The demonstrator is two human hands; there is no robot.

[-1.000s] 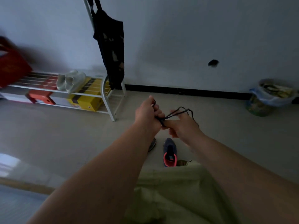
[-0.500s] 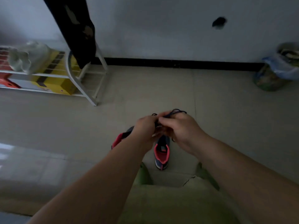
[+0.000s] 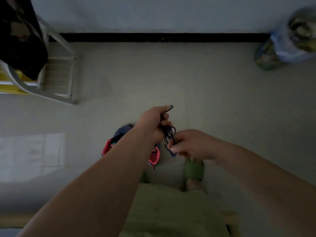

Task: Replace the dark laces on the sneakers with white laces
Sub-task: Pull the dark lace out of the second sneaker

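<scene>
In the head view, a bunch of dark laces (image 3: 169, 139) is held at the centre of the frame, its long axis running from upper left to lower right. The upper end is gripped in the left hand (image 3: 153, 124), fingers curled round it; the lower loops are pinched by the right hand (image 3: 191, 144). The sneakers (image 3: 130, 141) lie directly below, nearer the left hand, largely hidden by that forearm
</scene>
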